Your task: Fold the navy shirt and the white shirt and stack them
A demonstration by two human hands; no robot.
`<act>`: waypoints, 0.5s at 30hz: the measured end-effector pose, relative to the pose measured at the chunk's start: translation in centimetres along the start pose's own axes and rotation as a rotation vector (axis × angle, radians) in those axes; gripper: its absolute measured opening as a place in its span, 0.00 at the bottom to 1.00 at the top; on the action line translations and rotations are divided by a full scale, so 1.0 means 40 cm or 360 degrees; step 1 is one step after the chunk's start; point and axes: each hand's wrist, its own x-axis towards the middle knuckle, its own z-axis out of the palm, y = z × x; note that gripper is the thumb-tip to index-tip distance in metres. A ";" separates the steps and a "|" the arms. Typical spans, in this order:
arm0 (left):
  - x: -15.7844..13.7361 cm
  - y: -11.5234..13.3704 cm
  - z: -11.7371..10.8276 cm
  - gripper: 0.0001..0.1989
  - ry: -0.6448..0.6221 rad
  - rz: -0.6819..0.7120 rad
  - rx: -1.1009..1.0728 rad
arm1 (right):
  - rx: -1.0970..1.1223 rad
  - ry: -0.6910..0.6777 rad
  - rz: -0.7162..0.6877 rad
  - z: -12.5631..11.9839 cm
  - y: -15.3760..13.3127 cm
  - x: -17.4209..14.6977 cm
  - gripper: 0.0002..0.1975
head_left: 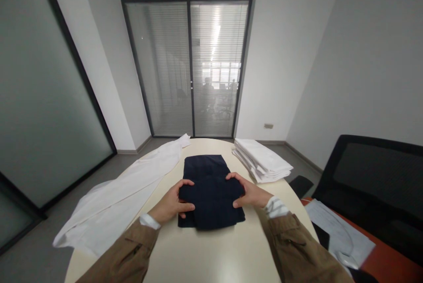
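Note:
A dark navy folded garment (211, 192) lies in the middle of the cream table (218, 256). My left hand (173, 201) grips its left edge, thumb on top and fingers curled round the side. On the opposite edge my right hand (249, 191) pinches the cloth in the same way. The near part of the garment is a layered fold that looks slightly raised between my hands, while its far end rests flat on the table. Parts of the fingers under the cloth are hidden.
A long white cloth (122, 199) is spread along the table's left side, hanging over the edge. Folded white cloths (261, 159) are stacked at the back right. To the right stand a black mesh chair (373, 186) and a red-brown surface with papers (340, 226).

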 end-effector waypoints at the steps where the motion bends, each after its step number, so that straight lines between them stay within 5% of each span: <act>1: -0.001 0.000 0.005 0.41 0.0017 0.0025 -0.0011 | -0.0051 -0.0005 -0.0007 0.000 -0.002 -0.002 0.42; 4: -0.004 0.005 0.022 0.40 0.0121 0.0121 -0.0015 | -0.0132 0.0076 -0.0088 -0.004 0.000 0.000 0.37; 10: 0.002 0.017 0.039 0.22 0.0426 0.0281 0.0134 | -0.0141 0.0243 -0.0215 -0.010 0.018 0.017 0.25; 15: 0.009 0.009 0.035 0.17 0.0521 0.0398 0.0176 | -0.0054 0.0313 -0.0021 -0.003 0.016 0.017 0.26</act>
